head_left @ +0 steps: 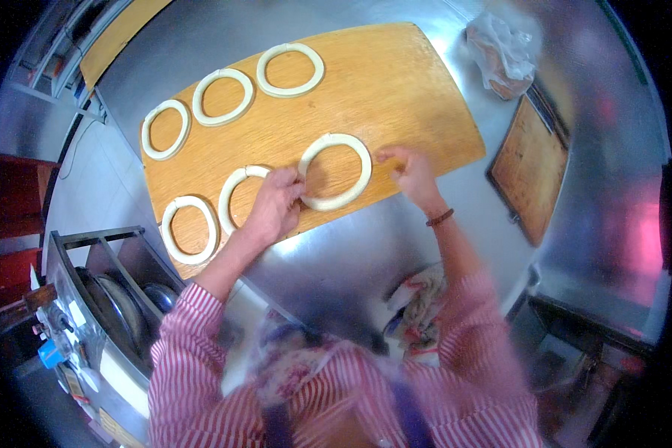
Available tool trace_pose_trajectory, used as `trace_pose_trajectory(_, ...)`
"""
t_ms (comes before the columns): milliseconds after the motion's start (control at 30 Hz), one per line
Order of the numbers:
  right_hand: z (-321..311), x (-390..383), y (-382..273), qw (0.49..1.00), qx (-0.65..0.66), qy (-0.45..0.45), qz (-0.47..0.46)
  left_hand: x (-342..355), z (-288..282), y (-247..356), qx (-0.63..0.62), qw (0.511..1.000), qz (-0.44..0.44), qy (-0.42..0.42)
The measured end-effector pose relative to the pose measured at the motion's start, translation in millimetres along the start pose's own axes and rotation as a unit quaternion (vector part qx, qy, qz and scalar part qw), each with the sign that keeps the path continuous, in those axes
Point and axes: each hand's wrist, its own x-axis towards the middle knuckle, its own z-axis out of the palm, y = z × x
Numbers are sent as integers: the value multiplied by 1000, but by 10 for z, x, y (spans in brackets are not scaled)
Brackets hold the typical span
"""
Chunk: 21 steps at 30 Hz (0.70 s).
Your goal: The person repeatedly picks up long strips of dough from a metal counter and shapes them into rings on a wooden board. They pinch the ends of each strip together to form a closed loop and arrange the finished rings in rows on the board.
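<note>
Several pale dough rings (210,233) lie flat in two rows on a wooden board (396,89), each with a small join or notch. My left hand (278,200) is at the left edge of the front right ring (358,175), fingers curled together and partly covering the middle front ring (230,190); what, if anything, is between its fingertips is hidden. My right hand (408,176) hovers just right of the front right ring, index finger reaching out and thumb apart, holding nothing.
The board sits on a steel worktop (321,257). At the back right are a plastic bag (500,48) and a smaller board (526,172). A crumpled cloth (414,302) lies near me, and a steel rack with pans (119,313) stands at the left.
</note>
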Motion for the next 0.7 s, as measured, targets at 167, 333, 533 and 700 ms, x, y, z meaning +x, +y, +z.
trace_pose_trajectory(167, 365, 109, -160, 993, -14, 59, 104, 227, 244, -25, -51, 988, -82, 122)
trace_pose_trajectory(333, 631, 373, -350, 980, -195, 33, -8, 743, 540, -269, 72, 992, -67, 78)
trace_pose_trajectory(533, 491, 193, -81, 982, -154, 105, 6, 630, 494, -221, 32, 982, -60, 176)
trace_pose_trajectory(700, -120, -320, 175, 908, 93, 337, 233, -946, 97, 337, -262, 881, -373, 129)
